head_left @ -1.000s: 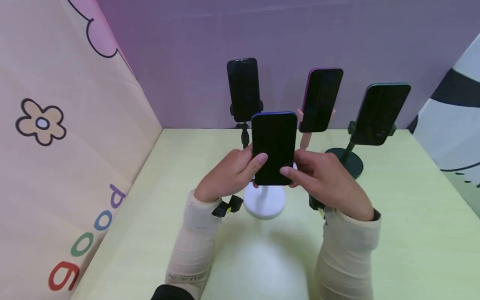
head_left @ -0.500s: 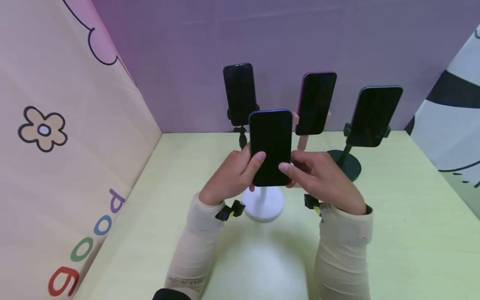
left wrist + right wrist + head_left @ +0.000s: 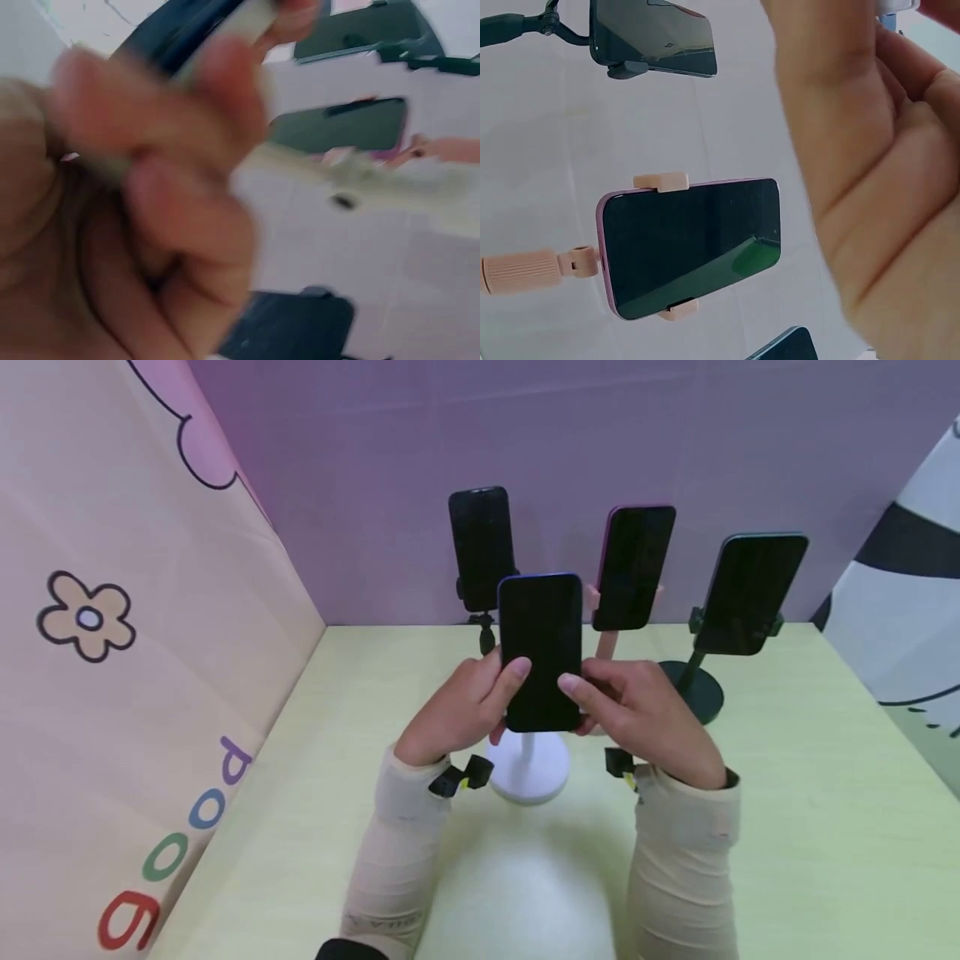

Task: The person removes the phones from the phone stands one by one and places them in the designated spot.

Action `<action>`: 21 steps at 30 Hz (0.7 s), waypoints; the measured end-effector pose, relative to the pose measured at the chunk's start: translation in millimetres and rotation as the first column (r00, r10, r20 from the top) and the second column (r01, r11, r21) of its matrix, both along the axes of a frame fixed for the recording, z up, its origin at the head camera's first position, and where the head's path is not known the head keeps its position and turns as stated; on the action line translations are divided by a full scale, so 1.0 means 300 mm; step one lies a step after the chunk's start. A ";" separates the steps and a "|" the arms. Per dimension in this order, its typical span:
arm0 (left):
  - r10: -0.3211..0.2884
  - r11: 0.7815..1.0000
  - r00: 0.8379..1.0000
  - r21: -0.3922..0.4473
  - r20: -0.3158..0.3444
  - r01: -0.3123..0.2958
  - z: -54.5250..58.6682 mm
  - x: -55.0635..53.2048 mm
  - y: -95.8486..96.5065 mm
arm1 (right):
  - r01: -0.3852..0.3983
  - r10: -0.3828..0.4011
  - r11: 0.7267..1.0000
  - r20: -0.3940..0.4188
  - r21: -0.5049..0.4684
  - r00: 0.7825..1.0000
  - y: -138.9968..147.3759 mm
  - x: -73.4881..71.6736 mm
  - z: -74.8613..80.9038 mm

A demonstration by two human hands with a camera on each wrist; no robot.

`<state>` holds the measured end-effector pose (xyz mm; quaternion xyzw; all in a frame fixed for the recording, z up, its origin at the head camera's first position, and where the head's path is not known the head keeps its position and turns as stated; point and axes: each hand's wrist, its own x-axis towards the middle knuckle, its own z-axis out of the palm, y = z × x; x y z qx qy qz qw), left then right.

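A phone (image 3: 542,639) with a blue edge and a dark screen stands upright in front of me, over a white phone stand whose round base (image 3: 529,770) rests on the table. My left hand (image 3: 459,710) grips its lower left side, thumb on the screen and fingers behind. On the lower right, my right hand (image 3: 643,714) pinches it the same way, thumb near the bottom corner. The left wrist view shows blurred curled left fingers (image 3: 187,202) around a pale part at the phone's back, with the stand's white arm (image 3: 420,195) behind. Most right fingertips are hidden.
Behind stand three more phones in holders: one in a black holder (image 3: 482,547), a pink-edged one (image 3: 636,568) in a pink holder (image 3: 661,181), and one on a dark green stand (image 3: 693,689) at right. A purple backdrop (image 3: 360,485) closes off the table's far edge.
The phone's top edge has risen slightly against the phones behind, so it looks a little more upright. Both hands keep their hold. The head view shifted slightly early on.
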<state>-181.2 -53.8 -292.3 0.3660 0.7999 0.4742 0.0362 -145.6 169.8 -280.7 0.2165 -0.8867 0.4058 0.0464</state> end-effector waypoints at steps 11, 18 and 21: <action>-0.024 1.000 0.996 -0.017 0.089 0.025 0.023 0.008 -0.032 | 0.150 -0.199 0.959 -0.195 -0.240 0.961 -0.091 0.019 0.011; 0.034 0.996 0.997 -0.077 -0.072 -0.040 0.021 0.011 -0.036 | 0.132 -0.321 0.924 -0.542 -0.358 0.777 -0.239 0.004 -0.011; 0.057 0.994 0.990 -0.089 -0.133 -0.069 0.028 0.020 -0.049 | 0.199 -0.379 0.914 -0.569 -0.354 0.729 -0.262 -0.002 -0.017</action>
